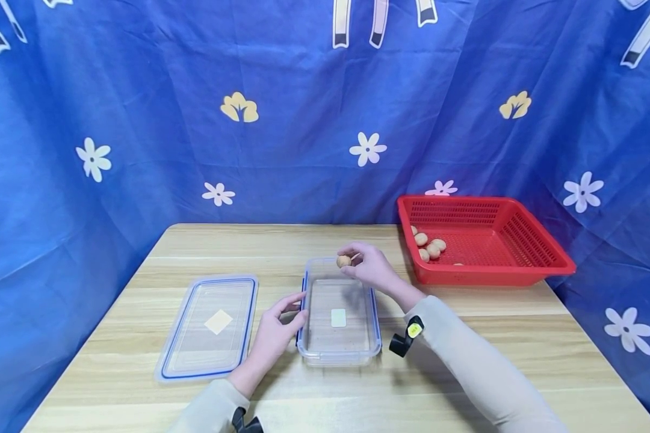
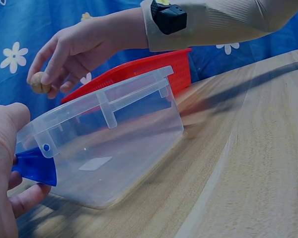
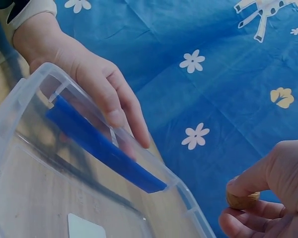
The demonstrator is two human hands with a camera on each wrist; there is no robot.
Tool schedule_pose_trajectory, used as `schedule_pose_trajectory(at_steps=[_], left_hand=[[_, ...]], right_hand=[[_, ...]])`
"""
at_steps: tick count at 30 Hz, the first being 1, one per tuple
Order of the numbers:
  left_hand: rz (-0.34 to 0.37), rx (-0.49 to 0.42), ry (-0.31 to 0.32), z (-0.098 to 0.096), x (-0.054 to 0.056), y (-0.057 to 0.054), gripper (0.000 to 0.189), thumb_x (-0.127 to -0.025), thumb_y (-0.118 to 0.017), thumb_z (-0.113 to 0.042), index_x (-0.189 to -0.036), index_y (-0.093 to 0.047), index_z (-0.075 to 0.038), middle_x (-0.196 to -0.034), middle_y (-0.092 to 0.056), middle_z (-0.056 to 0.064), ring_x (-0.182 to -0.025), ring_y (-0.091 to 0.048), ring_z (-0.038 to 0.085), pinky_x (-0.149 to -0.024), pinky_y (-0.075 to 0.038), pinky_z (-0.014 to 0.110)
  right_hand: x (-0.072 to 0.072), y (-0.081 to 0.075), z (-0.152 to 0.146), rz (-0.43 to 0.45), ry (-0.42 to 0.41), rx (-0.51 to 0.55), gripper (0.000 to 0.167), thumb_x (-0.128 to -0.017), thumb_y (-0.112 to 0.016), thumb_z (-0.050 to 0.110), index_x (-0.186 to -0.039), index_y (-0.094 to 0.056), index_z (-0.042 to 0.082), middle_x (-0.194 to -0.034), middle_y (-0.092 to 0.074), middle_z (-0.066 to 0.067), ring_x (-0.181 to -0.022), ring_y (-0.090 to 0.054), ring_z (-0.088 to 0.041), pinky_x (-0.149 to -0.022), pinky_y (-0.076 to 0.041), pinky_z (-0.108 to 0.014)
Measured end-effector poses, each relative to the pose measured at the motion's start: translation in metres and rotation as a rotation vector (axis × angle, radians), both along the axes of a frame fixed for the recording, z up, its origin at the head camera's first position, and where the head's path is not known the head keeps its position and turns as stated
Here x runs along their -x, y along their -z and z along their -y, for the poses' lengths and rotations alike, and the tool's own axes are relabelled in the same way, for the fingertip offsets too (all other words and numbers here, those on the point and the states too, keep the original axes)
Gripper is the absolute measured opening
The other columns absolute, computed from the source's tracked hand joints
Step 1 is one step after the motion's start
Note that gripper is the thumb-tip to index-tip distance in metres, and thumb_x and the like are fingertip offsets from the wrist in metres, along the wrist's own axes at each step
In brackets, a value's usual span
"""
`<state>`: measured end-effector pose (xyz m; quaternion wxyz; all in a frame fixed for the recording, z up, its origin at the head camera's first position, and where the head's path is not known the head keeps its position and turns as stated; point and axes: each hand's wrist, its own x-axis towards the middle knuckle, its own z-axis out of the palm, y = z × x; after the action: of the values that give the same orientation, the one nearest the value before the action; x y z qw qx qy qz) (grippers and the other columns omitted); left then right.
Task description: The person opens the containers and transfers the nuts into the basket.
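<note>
Between the thumb and fingers of my right hand [image 1: 372, 267], a walnut [image 1: 343, 261] is held over the far end of a clear plastic container [image 1: 338, 356]. The right wrist view shows the walnut [image 3: 242, 200] pinched under the thumb. My left hand [image 1: 275, 329] rests against the container's left side, its fingers relaxed and its thumb at the rim. In the left wrist view, its fingers are close to a blue side latch [image 2: 36, 166]. A pale square label [image 1: 338, 317] shows on the container's floor.
A red basket [image 1: 498, 275] stands at the back right, with several walnuts [image 1: 433, 249] at its left end. The container's clear lid [image 1: 208, 346], edged with a blue seal, lies on the wooden table [image 1: 124, 361] to the left. A blue patterned curtain [image 1: 303, 174] hangs behind.
</note>
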<state>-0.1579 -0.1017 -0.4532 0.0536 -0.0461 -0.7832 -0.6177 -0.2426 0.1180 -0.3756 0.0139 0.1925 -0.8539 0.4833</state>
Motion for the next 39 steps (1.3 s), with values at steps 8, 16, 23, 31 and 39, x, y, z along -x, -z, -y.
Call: schedule_pose_trajectory(at_steps=[8, 16, 23, 31, 39], left_hand=[[-0.005, 0.013, 0.011, -0.005, -0.013, -0.026, 0.038, -0.085, -0.065, -0.007, -0.123, -0.059, -0.003, -0.111, -0.060, 0.020, -0.100, -0.058, 0.032, -0.077, -0.052, 0.026], [0.003, -0.022, 0.006, 0.000, -0.001, 0.001, 0.038, -0.084, -0.068, -0.012, -0.122, -0.061, -0.011, -0.110, -0.061, 0.014, -0.099, -0.059, 0.026, -0.077, -0.052, 0.024], [-0.023, -0.009, 0.000, 0.001, 0.002, 0.005, 0.038, -0.083, -0.069, -0.014, -0.120, -0.062, -0.014, -0.108, -0.062, 0.012, -0.098, -0.059, 0.026, -0.077, -0.052, 0.027], [-0.020, -0.011, -0.006, 0.000, 0.000, 0.003, 0.037, -0.083, -0.069, -0.014, -0.119, -0.063, -0.018, -0.107, -0.063, 0.011, -0.095, -0.061, 0.024, -0.077, -0.052, 0.027], [-0.026, -0.015, 0.000, 0.000, 0.000, 0.004, 0.037, -0.084, -0.069, -0.014, -0.120, -0.063, -0.015, -0.109, -0.063, 0.013, -0.097, -0.061, 0.025, -0.079, -0.052, 0.028]], right_hand=[[0.000, 0.002, -0.012, -0.003, 0.004, 0.024, 0.031, -0.077, -0.069, 0.002, -0.108, -0.065, 0.001, -0.094, -0.064, -0.008, -0.079, -0.058, -0.020, -0.064, -0.051, -0.028], [0.000, 0.002, -0.029, 0.002, 0.037, 0.052, 0.031, -0.078, -0.069, 0.002, -0.108, -0.065, 0.001, -0.095, -0.065, -0.010, -0.079, -0.060, -0.021, -0.063, -0.053, -0.028], [-0.001, -0.001, -0.046, -0.029, 0.075, 0.063, 0.029, -0.077, -0.069, 0.000, -0.106, -0.065, 0.001, -0.095, -0.065, -0.013, -0.077, -0.061, -0.023, -0.061, -0.054, -0.029], [0.000, -0.001, -0.062, -0.048, 0.099, 0.080, 0.032, -0.077, -0.069, -0.001, -0.108, -0.063, -0.004, -0.097, -0.063, -0.018, -0.080, -0.060, -0.026, -0.061, -0.053, -0.025], [0.002, -0.002, -0.084, -0.069, 0.111, 0.070, 0.033, -0.079, -0.070, 0.002, -0.111, -0.062, -0.002, -0.092, -0.064, -0.018, -0.078, -0.060, -0.026, -0.062, -0.053, -0.026]])
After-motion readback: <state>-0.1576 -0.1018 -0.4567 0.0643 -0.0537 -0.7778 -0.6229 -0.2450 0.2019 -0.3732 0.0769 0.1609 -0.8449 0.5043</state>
